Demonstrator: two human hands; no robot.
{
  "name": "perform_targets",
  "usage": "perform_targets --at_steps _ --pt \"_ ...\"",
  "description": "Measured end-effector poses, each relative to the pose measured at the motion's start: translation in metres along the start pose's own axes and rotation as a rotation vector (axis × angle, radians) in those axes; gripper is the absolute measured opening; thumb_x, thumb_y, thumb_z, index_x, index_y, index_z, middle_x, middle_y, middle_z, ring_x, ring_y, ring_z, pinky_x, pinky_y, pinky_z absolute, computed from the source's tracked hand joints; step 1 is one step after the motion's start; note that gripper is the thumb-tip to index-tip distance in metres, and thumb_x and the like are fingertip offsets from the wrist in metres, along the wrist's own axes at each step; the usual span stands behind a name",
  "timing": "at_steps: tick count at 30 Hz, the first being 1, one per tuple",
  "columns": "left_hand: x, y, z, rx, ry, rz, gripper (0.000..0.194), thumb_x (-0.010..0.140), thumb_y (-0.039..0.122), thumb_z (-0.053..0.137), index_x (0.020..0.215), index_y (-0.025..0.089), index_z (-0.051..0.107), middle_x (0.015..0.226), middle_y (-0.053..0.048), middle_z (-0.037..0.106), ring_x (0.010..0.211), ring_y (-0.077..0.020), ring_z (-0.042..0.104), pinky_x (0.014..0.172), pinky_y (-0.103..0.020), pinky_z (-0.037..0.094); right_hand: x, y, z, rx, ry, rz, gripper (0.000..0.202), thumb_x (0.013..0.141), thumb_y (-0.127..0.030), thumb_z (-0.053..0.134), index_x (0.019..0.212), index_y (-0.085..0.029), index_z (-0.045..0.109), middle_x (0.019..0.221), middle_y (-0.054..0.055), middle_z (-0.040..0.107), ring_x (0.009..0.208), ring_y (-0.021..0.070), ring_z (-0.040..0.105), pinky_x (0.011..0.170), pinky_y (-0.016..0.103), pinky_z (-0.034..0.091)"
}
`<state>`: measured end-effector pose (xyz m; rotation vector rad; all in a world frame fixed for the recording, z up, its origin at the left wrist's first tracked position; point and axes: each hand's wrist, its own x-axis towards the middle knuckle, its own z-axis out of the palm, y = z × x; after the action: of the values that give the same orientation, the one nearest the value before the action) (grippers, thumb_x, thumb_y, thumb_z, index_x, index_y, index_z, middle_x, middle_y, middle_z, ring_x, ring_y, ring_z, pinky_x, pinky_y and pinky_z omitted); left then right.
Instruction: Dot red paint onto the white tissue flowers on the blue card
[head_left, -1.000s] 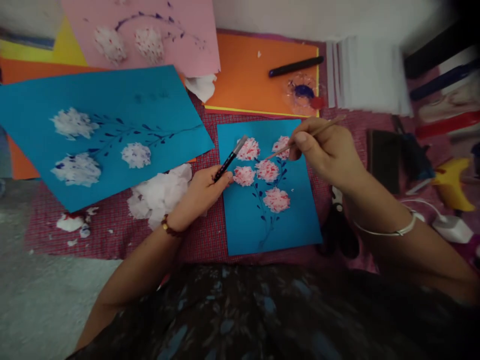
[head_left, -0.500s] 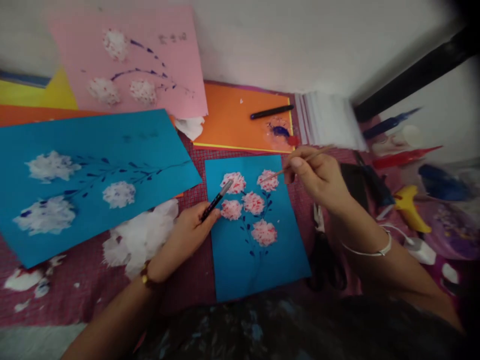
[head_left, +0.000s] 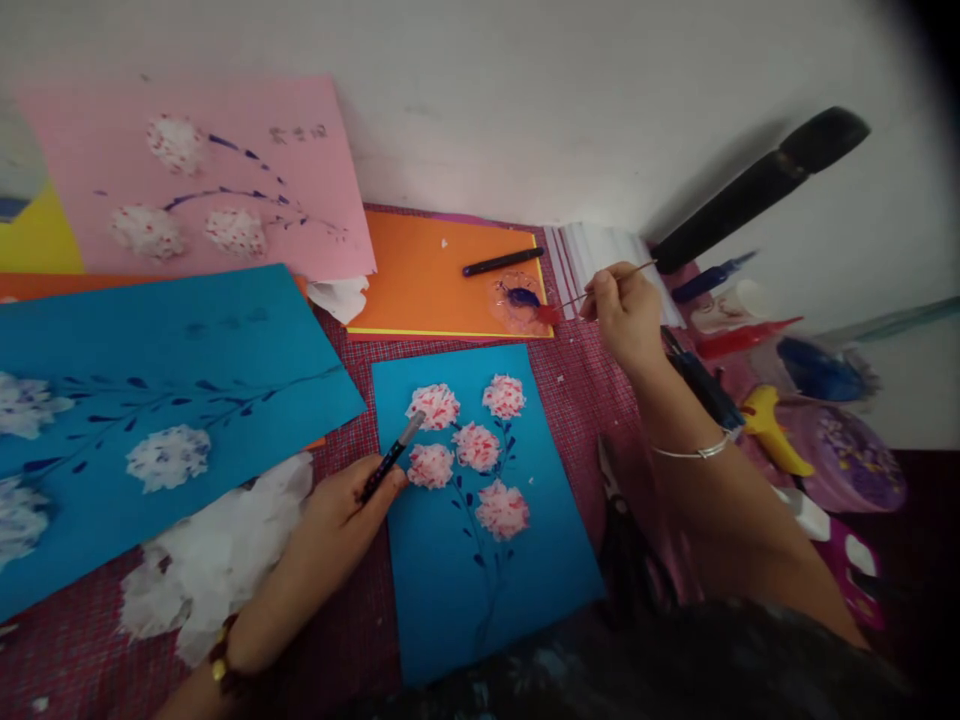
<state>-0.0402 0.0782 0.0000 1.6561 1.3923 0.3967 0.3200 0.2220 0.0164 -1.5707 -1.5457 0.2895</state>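
Observation:
My left hand is closed round a dark-handled paintbrush, its pale tip over the upper-left flower of a blue sheet. That sheet bears several pink-and-white crumpled paper flowers with painted dark stems and leaves. My right hand pinches a thin brush whose tip is at the red paint. Next to the red lies a dark blue blob of paint on a clear round palette at the corner of the orange sheets.
A larger blue sheet and a pink sheet, both with flowers, lie left. White tissue sits beside my left arm. Scissors, a yellow glue gun, a red tube and a purple bowl are at right. A dark marker lies behind.
My right hand has moved the thin brush from the upper-right flower to the red paint. The left hand still holds its brush over the upper-left flower. The view has shifted right.

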Motion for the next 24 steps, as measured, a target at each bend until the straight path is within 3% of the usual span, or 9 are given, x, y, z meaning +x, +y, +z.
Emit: perform_targets --at_steps 7,12,15,18,21,24 --pt "0.0 0.005 0.001 -0.012 -0.002 -0.027 0.036 0.094 0.048 0.042 0.074 0.019 0.05 0.067 0.002 0.05 0.062 -0.0139 0.048 0.055 -0.025 0.034 -0.002 0.005 0.003 0.016 -0.054 0.044 0.031 0.09 -0.05 0.051 0.076 -0.023 0.054 0.054 -0.002 0.057 0.046 0.0123 0.053 0.051 0.031 0.04" --pt "0.001 0.01 -0.002 -0.005 -0.02 -0.034 0.035 0.094 0.043 0.042 0.069 0.019 0.045 0.062 0.004 0.045 0.056 -0.0118 0.043 0.052 -0.024 0.028 -0.025 -0.042 -0.003 0.142 -0.014 -0.019 0.028 0.091 -0.046 0.052 0.073 -0.025 0.056 0.055 -0.002 0.053 0.046 0.0141 0.052 0.046 0.032 0.037" --pt "0.0 0.011 -0.004 0.003 -0.021 -0.027 0.034 0.094 0.041 0.044 0.069 0.019 0.044 0.061 0.004 0.044 0.053 -0.0106 0.039 0.051 -0.024 0.025 -0.053 -0.079 0.001 0.194 -0.202 0.007 0.03 0.093 -0.043 0.051 0.071 -0.026 0.061 0.054 0.0 0.053 0.044 0.0135 0.049 0.044 0.033 0.034" --pt "0.0 0.01 -0.004 -0.002 -0.025 -0.022 0.035 0.094 0.041 0.045 0.068 0.019 0.043 0.062 0.004 0.044 0.052 -0.0099 0.036 0.05 -0.025 0.024 -0.074 -0.101 0.01 0.182 -0.415 -0.057 0.037 0.094 -0.042 0.05 0.064 -0.024 0.061 0.056 0.001 0.056 0.047 0.0131 0.051 0.046 0.032 0.038" --pt "0.001 0.01 -0.003 -0.005 -0.029 -0.019 0.034 0.094 0.041 0.045 0.069 0.019 0.044 0.063 0.004 0.046 0.052 -0.0102 0.036 0.049 -0.025 0.025 -0.082 -0.105 0.021 0.136 -0.555 -0.126 0.041 0.094 -0.043 0.049 0.059 -0.024 0.06 0.063 0.002 0.061 0.053 0.0138 0.056 0.049 0.031 0.042" --pt "0.001 0.009 -0.003 -0.006 -0.034 -0.03 0.033 0.094 0.04 0.045 0.069 0.019 0.045 0.062 0.004 0.045 0.053 -0.0105 0.038 0.049 -0.025 0.026 -0.081 -0.102 0.029 0.12 -0.608 -0.165 0.038 0.094 -0.042 0.049 0.062 -0.025 0.063 0.066 0.002 0.064 0.055 0.014 0.056 0.049 0.031 0.043"
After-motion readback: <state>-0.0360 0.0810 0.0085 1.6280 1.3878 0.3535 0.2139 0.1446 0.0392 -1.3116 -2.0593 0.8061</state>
